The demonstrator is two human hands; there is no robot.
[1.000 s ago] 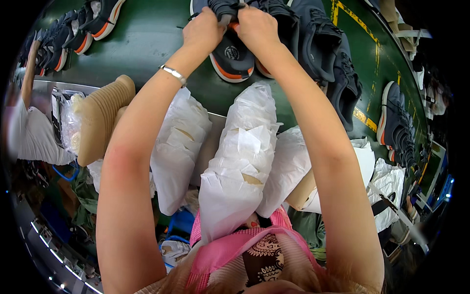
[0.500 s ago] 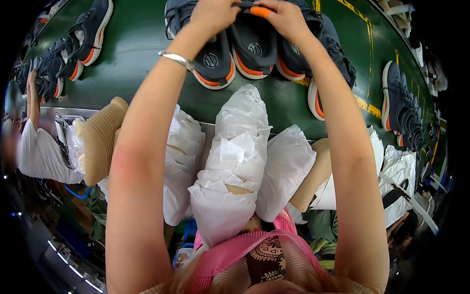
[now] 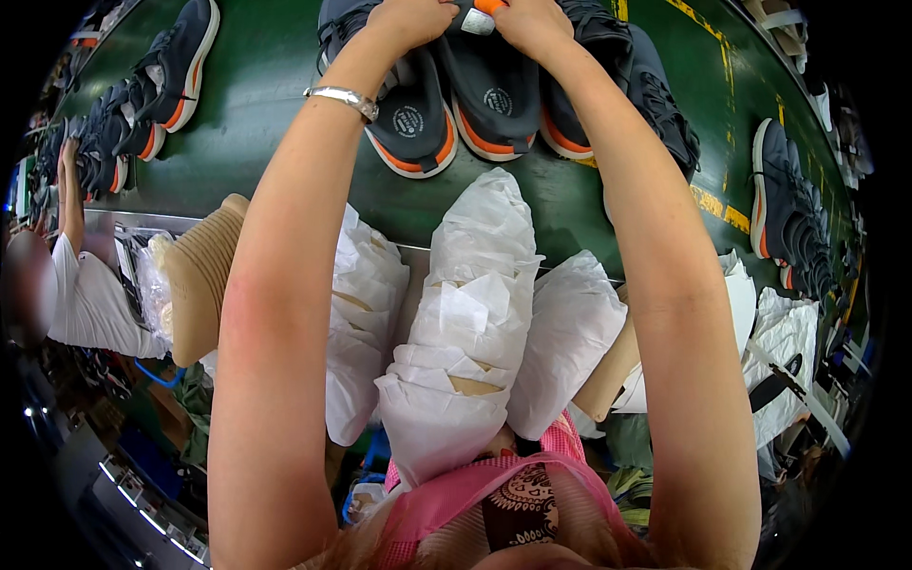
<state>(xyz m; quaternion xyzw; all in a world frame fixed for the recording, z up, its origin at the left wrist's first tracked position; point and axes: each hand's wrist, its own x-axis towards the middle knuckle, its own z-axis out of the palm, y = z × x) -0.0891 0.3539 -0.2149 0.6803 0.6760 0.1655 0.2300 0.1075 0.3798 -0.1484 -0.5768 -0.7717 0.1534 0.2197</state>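
My left hand (image 3: pixel 413 21) and my right hand (image 3: pixel 534 27) reach to the top edge over a dark grey sneaker (image 3: pixel 496 100) with an orange and white sole. Both are closed at the sneaker's upper, one on each side of its opening. Between them a small white label (image 3: pixel 478 22) shows inside the shoe. Something orange (image 3: pixel 489 5) is at my right fingertips; I cannot make out what it is. Another sneaker (image 3: pixel 410 119) stands close on the left, and a third (image 3: pixel 564 133) on the right. The toes are hidden beyond my hands.
Sneakers stand on the green table (image 3: pixel 266 104) at far left (image 3: pixel 180 71) and right (image 3: pixel 774 190). White paper-wrapped stacks (image 3: pixel 465 323) lie along its near edge, beside nested tan insert shapes (image 3: pixel 204 275). A co-worker in a white shirt (image 3: pixel 100 299) is at the left.
Both hands have moved slightly up toward the top edge. The dark band stretched between them is out of sight, and the white label now shows. The view has shifted a little.
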